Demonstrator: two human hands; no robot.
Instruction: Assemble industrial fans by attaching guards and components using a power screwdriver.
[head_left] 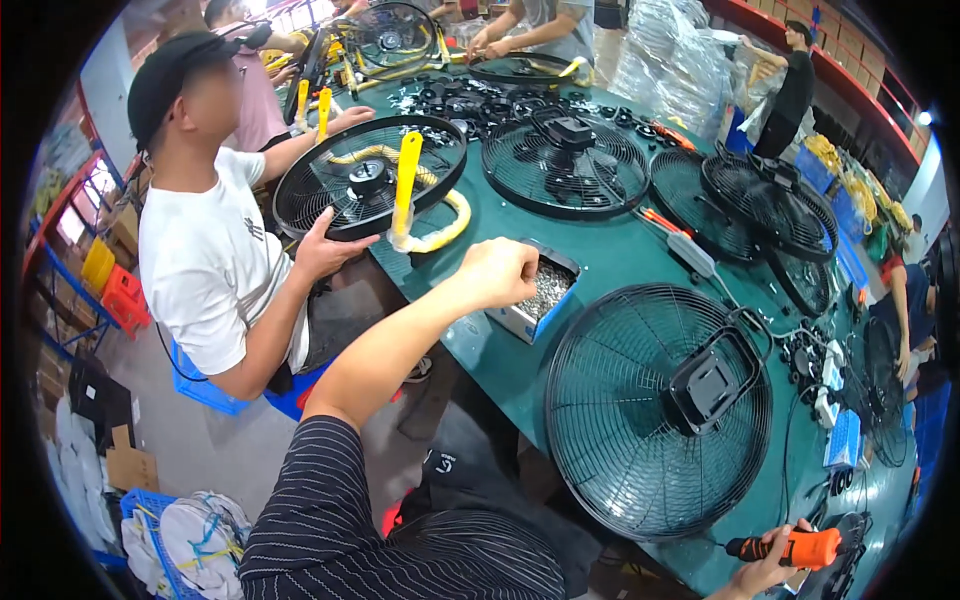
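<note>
My left hand (500, 272) is over a small open box (512, 321) of loose screws (550, 287) on the green table. Its fingers are curled together, and anything between them is hidden. Low at the right, my right hand (764, 572) grips an orange and black cordless screwdriver (808, 549), its tip toward the table edge. Between my hands lies a large black fan (615, 400) with a round wire grille. The fan's motor housing (703, 390) faces up, with a bracket and cable attached.
A co-worker at the left holds a round fan guard (295, 195) near a yellow-handled tool (408, 180). More fans (565, 165) and stacked grilles (770, 205) cover the table's far side. A power strip (690, 253) and cables lie beside them. Small parts (805, 365) crowd the right edge.
</note>
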